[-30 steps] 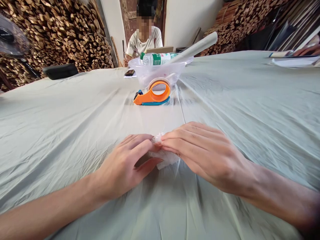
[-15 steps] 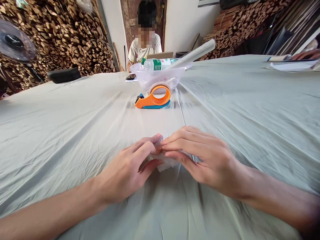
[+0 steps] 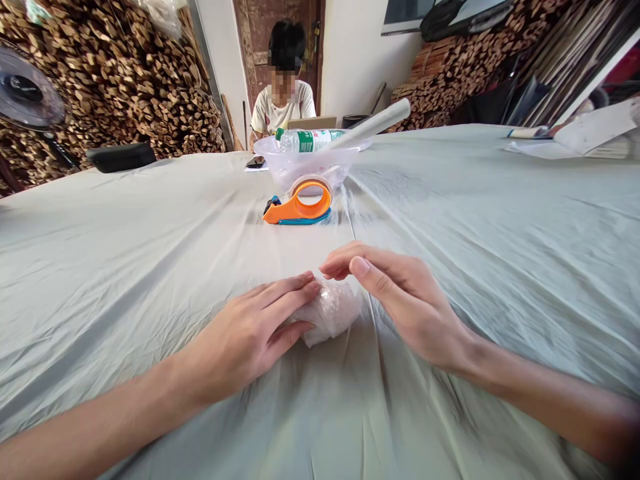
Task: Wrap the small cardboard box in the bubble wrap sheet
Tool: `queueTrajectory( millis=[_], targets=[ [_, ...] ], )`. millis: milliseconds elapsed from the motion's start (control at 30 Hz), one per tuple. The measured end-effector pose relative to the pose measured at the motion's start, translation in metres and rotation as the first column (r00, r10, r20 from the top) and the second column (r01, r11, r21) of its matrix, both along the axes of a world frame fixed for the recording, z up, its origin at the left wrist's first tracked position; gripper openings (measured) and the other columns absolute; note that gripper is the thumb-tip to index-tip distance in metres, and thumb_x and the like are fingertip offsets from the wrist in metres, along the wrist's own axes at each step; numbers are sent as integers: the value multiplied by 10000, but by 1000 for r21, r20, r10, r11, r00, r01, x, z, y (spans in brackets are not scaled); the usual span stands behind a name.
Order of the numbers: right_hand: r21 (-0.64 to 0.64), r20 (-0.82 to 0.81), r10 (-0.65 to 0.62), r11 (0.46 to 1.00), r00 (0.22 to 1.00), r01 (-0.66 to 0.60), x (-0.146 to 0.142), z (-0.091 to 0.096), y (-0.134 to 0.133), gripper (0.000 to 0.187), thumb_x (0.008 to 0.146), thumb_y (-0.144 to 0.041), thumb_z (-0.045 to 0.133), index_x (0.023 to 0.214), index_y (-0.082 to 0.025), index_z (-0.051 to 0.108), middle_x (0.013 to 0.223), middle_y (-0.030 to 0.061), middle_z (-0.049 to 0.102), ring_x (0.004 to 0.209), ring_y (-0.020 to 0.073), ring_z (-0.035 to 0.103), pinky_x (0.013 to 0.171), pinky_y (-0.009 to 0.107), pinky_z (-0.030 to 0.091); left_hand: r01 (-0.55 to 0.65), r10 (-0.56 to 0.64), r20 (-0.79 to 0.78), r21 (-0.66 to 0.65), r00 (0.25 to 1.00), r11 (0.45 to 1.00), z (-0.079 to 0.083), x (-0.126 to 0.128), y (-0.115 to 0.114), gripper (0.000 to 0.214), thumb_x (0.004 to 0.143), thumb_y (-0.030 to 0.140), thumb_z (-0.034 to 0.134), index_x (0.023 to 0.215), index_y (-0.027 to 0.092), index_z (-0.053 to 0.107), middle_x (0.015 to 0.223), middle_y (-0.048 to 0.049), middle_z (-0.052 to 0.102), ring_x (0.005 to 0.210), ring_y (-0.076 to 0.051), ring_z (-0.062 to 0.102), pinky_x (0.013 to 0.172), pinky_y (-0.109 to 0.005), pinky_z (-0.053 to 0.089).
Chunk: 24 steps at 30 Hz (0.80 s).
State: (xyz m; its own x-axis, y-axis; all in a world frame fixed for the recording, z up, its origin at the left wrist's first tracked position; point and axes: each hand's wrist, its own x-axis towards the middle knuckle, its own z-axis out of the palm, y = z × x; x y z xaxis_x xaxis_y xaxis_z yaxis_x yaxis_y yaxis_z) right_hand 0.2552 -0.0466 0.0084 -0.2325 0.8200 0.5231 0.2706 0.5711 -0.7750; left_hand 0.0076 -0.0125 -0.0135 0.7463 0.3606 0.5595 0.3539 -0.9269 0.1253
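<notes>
Now, in the head view, the right hand (image 3: 410,300) has come off the bubble-wrapped bundle (image 3: 334,310), where half a second ago the fingertips of both hands met on it. It hovers at the bundle's upper right, thumb parted from the fingers and nothing gripped; whether a fingertip still brushes the plastic, I cannot tell. The left hand (image 3: 255,323) keeps its hold, fingers over the top and thumb along the near side, pressing the bundle to the green-grey tablecloth (image 3: 165,267). More of the wrap is exposed as a result, and I judge that the left hand alone now steadies it. What lies inside is hidden.

Farther right, one of the white papers (image 3: 597,133) stands more raised than it did.

As for writing, the plastic bottle (image 3: 305,141) in the translucent basin (image 3: 287,175) wears a green-and-white label whose print is too small to read. Pale lettering on the electric fan (image 3: 25,87) is likewise illegible. No brand can be made out on the orange tape dispenser (image 3: 281,213), which stands beyond the bundle, just before the basin.
</notes>
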Motion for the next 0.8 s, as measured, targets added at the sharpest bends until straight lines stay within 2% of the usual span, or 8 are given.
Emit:
queueTrajectory(
  millis=[100, 200, 300, 367, 467, 533, 700, 800],
  targets=[
    [195, 185, 32, 978, 982, -69, -2, -2, -2, 251, 1108, -252, 526, 1086, -195, 770, 1138, 44, 741, 1070, 102, 695, 960, 227, 534, -25, 27, -40, 47, 999, 999, 2, -2, 2, 358, 1111, 202, 502, 1463, 169, 564, 1522, -112, 649, 1422, -211, 643, 1144, -367, 613],
    [266, 277, 6, 960, 961, -83, -2, -5, -4, 299, 1088, -217, 542, 886, -164, 758, 1127, 70, 712, 1033, 108, 691, 933, 236, 542, -60, 60, -23, -25, 998, 998, 0, -3, 5, 328, 1111, 211, 494, 1431, 213, 563, 1493, -111, 645, 1381, -215, 662, 1102, -372, 623],
    [219, 245, -9, 975, 969, -46, 0, -6, -4, 328, 1090, -259, 564, 833, -189, 755, 1033, 38, 687, 932, 99, 677, 848, 240, 542, -66, 66, -6, -158, 998, 985, -3, -2, 8, 364, 1116, 284, 518, 1475, 235, 478, 1382, -91, 719, 1225, -198, 744, 1019, -353, 642],
    [220, 240, 10, 973, 971, -65, 1, -7, -3, 283, 1090, -259, 567, 909, -210, 779, 1010, 24, 686, 911, 99, 671, 840, 250, 539, -82, 84, 1, -217, 996, 973, -4, -2, 8, 400, 1115, 311, 529, 1500, 255, 437, 1376, -81, 731, 1184, -200, 761, 1001, -360, 639],
    [240, 290, 23, 966, 957, -95, 2, -6, -2, 204, 1073, -211, 575, 1067, -213, 779, 1064, 24, 721, 975, 109, 676, 892, 262, 541, -108, 111, -6, -301, 994, 948, -4, -3, 4, 357, 1109, 282, 526, 1460, 321, 476, 1387, -20, 731, 1233, -190, 738, 1055, -369, 611],
    [197, 278, 28, 977, 960, -85, 2, -6, -1, 193, 1070, -204, 578, 1166, -211, 746, 1094, 17, 742, 1030, 111, 682, 928, 260, 541, -130, 134, -18, -382, 991, 915, -3, -5, -1, 369, 1099, 305, 533, 1461, 355, 483, 1409, -4, 720, 1246, -203, 728, 1038, -388, 617],
    [0, 35, 127, 992, 991, -127, 1, -6, 0, 210, 1101, -224, 534, 1259, -241, 672, 1026, -34, 744, 1007, 82, 705, 929, 238, 554, -191, 192, -48, -485, 980, 854, -6, -2, -14, 840, 994, 607, 649, 1672, 358, 221, 1498, -117, 656, 1271, -339, 711, 989, -540, 636],
    [-44, -51, 120, 992, 991, -122, 0, -9, 0, 189, 1106, -227, 537, 1233, -240, 676, 1046, -33, 757, 1019, 81, 717, 932, 236, 559, -211, 244, 7, -480, 970, 852, -7, 2, -18, 790, 991, 468, 698, 1637, 365, 255, 1346, -76, 728, 1081, -264, 777, 836, -408, 675]
  ],
)
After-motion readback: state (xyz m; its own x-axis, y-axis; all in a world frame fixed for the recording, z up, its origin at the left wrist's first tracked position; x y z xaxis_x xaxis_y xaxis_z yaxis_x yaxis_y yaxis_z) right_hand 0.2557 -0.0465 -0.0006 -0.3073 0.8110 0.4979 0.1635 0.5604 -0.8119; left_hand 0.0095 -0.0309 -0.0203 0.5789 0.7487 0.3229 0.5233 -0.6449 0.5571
